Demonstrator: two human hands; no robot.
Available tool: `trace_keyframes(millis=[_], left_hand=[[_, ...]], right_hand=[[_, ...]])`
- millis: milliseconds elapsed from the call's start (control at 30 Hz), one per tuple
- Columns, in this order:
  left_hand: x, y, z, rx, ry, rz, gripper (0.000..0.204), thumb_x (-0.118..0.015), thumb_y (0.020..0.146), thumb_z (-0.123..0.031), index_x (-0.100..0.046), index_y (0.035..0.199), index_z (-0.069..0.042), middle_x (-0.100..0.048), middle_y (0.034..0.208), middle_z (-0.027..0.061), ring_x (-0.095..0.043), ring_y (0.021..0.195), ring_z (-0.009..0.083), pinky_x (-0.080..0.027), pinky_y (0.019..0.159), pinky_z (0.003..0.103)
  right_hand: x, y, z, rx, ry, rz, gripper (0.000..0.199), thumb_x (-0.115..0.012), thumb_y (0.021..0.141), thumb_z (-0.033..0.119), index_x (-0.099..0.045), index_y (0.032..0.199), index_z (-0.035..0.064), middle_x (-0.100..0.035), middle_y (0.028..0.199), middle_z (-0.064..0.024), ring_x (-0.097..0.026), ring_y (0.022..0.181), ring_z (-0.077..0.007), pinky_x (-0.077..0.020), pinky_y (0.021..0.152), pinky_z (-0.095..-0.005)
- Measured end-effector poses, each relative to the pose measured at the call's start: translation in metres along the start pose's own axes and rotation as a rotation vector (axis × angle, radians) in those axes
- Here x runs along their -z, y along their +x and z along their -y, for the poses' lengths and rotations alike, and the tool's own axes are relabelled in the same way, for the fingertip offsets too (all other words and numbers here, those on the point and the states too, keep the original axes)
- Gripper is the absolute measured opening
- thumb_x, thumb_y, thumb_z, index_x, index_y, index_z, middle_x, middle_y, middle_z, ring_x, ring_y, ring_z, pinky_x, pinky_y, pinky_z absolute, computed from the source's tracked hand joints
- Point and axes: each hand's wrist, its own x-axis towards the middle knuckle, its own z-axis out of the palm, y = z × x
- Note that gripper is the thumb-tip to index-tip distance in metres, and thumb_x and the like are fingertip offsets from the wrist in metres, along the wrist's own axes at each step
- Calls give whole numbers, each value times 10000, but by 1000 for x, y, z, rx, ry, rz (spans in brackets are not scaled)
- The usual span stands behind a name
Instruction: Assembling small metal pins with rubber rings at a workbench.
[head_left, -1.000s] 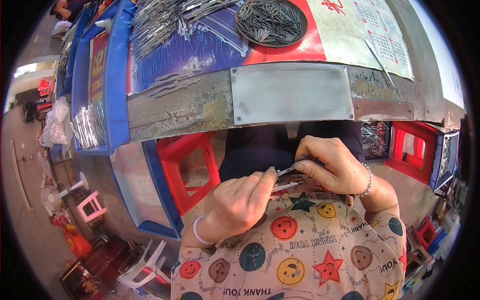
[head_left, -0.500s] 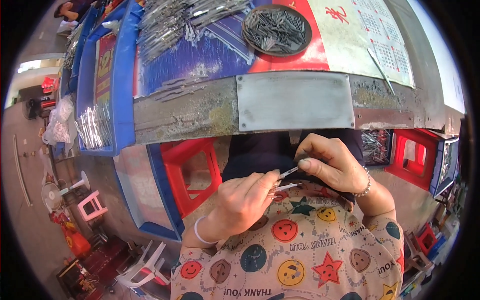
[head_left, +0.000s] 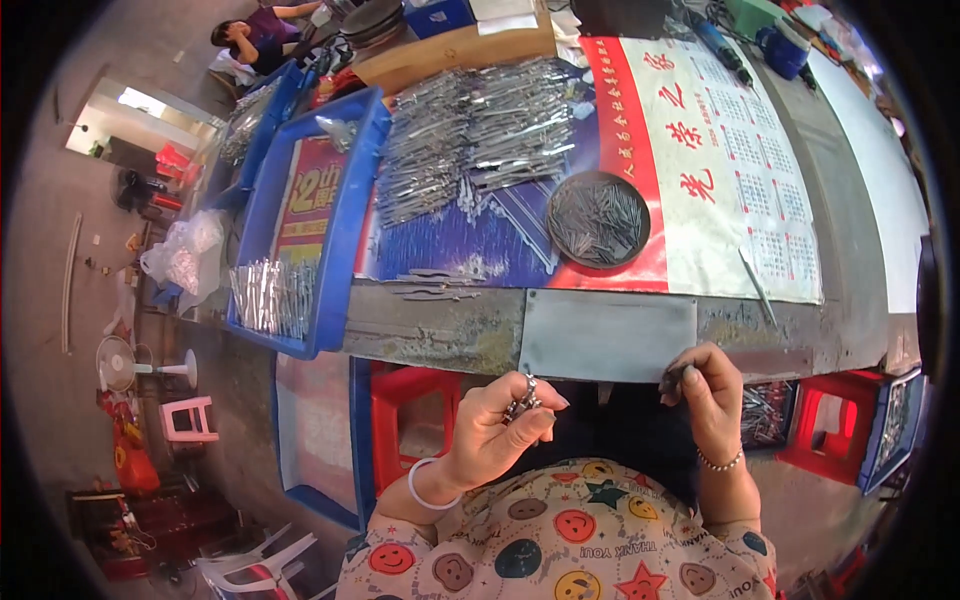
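Observation:
My left hand [head_left: 500, 430], with a white band on the wrist, is closed around several small shiny metal pieces [head_left: 523, 400] whose ends poke out by the forefinger. Their exact kind does not show. My right hand [head_left: 712, 400], wearing a beaded bracelet, has its thumb and fingers pinched by the right corner of a flat metal plate [head_left: 610, 335] on the bench edge. Something dark shows at its fingertips, too small to make out. Beyond the plate, a round dish [head_left: 600, 267] holds many thin grey metal pieces [head_left: 600, 215].
Rows of slim silver metal tools [head_left: 480, 130] cover the bench at left, with a few loose strips [head_left: 430, 285] nearer. A blue tray [head_left: 365, 150] holds more. A thin rod [head_left: 757, 285] lies on a calendar sheet [head_left: 740, 200]. Red stools [head_left: 410, 425] stand below. Another person [head_left: 265, 40] sits far left.
My hands were together over my lap on a slim metal tool. They are now apart, the right one further forward by the plate. The view has tipped up to show more bench.

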Motion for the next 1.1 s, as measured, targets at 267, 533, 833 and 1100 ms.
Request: trace_keyframes(millis=[267,533,833,1100], left_hand=[[-61,24,16,-314,-155,-86,269,-517,975,-255,-503,1024,9,-588,749,94,-508,580,103,-389,509,216],[-93,36,12,-398,111,-63,264,-479,981,-216,-587,938,20,-607,915,135,-572,953,257,-444,931,398],[-76,24,35,-340,-108,-15,103,-478,970,-66,-503,1038,8,-614,969,151,-583,1011,285,-437,930,366],[-67,36,30,-201,-194,98,110,-437,989,-69,-484,1043,15,-597,965,148,-586,965,243,-451,896,351]], right_hand=[[-63,3,-26,-49,817,28,404,-377,1008,368,-446,1192,16,-511,1254,-200,-543,1116,-300,-411,997,-421],[-80,12,3,-233,980,-114,452,-299,1005,438,-511,1096,50,-561,1174,-193,-538,1080,-298,-387,999,-410],[-78,20,-3,-339,1109,-85,408,-342,1003,402,-506,1096,40,-551,1203,-222,-566,1080,-293,-402,1021,-414],[-62,22,1,-180,898,45,557,-329,982,501,-390,1267,27,-475,1298,-242,-507,1180,-349,-364,1043,-454]])
